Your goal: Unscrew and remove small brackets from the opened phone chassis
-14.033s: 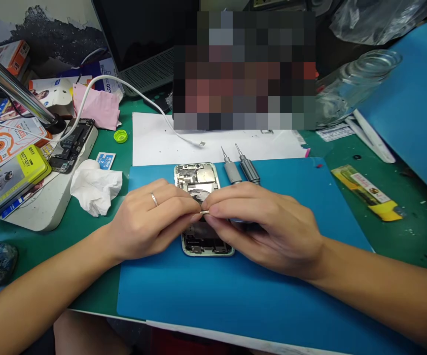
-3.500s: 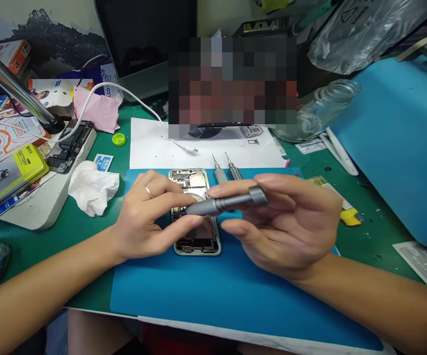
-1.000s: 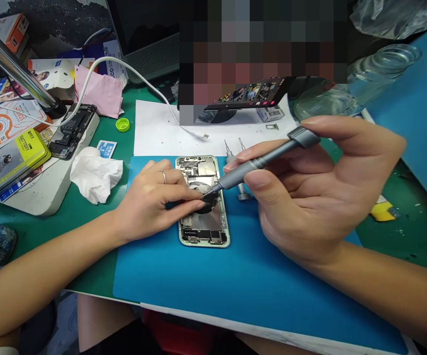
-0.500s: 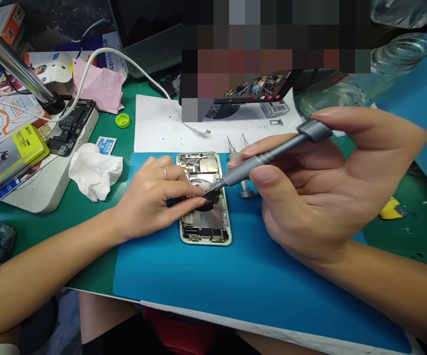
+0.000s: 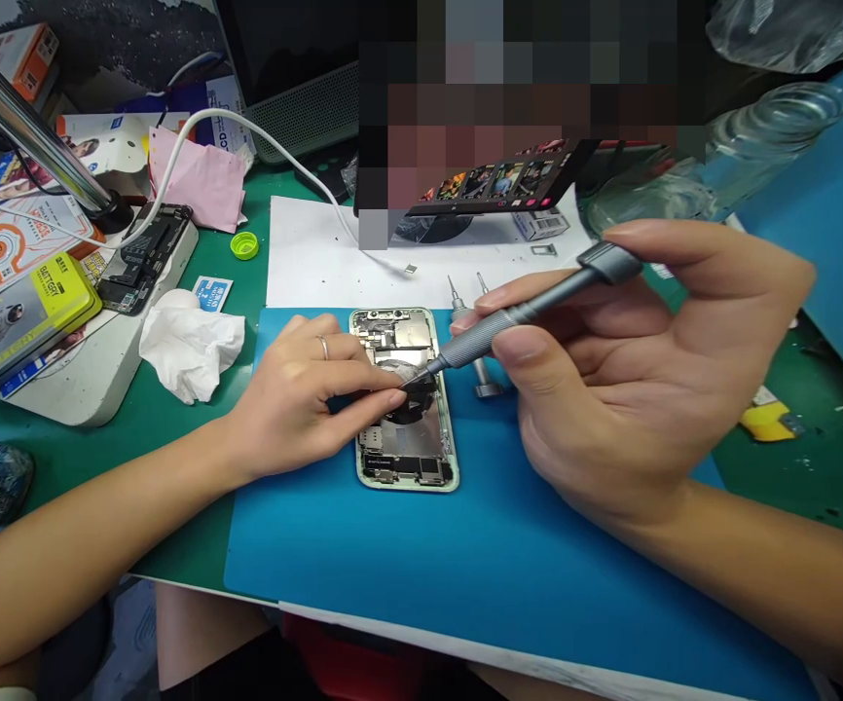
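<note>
An opened phone lies face up on the blue mat, with its inner boards and metal plates exposed. A round dark part shows near the middle of it. My right hand is closed around a grey precision screwdriver, index finger on the end cap, the shaft slanting down to the left. My left hand, a ring on one finger, pinches thumb and forefinger together at the screwdriver's tip, above the phone. Whatever lies between those fingertips is too small to make out.
Two more screwdrivers stand behind the phone. A tablet is propped over a white sheet. Crumpled tissue, a battery box and another opened phone are at left. A glass jar stands at back right.
The whole view has shifted slightly, so things sit a little lower in it. Both hands keep the same hold, the screwdriver tip still at the left fingertips.
</note>
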`<state>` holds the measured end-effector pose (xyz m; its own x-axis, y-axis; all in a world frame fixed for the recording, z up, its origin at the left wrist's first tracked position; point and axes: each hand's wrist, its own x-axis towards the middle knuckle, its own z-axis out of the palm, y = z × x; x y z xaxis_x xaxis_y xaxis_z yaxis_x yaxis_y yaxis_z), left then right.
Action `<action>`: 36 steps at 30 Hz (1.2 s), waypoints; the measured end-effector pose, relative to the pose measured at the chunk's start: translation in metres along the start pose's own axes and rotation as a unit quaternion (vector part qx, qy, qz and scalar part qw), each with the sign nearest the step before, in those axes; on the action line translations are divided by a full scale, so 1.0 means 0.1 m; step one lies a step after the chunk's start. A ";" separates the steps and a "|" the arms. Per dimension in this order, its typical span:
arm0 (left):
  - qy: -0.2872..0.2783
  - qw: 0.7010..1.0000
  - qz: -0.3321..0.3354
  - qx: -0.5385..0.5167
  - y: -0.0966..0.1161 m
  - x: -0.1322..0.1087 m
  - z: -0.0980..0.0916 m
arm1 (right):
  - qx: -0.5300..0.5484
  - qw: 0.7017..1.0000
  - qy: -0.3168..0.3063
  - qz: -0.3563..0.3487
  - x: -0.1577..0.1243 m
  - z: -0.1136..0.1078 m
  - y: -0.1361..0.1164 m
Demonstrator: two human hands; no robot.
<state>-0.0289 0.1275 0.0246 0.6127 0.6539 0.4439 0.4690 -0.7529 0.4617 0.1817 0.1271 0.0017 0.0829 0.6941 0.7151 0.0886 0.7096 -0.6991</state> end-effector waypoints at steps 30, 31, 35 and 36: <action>-0.018 1.000 0.000 -0.003 0.00 0.02 0.01 | -0.004 0.999 -0.006 0.036 -0.04 -0.01 -0.01; -0.018 1.000 0.000 -0.003 0.00 0.02 0.01 | -0.003 0.999 -0.007 0.033 -0.04 -0.01 -0.02; -0.023 1.000 -0.004 0.002 -0.01 0.02 0.02 | 0.005 1.000 -0.020 0.022 -0.01 -0.02 -0.01; -0.024 1.000 -0.005 0.002 -0.01 0.02 0.02 | 0.006 1.000 -0.025 0.016 -0.01 -0.02 -0.01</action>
<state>-0.0269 0.1290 0.0238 0.6380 0.6567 0.4022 0.4777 -0.7472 0.4621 0.1839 0.1257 0.0018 0.0364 0.7207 0.6923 0.0749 0.6888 -0.7211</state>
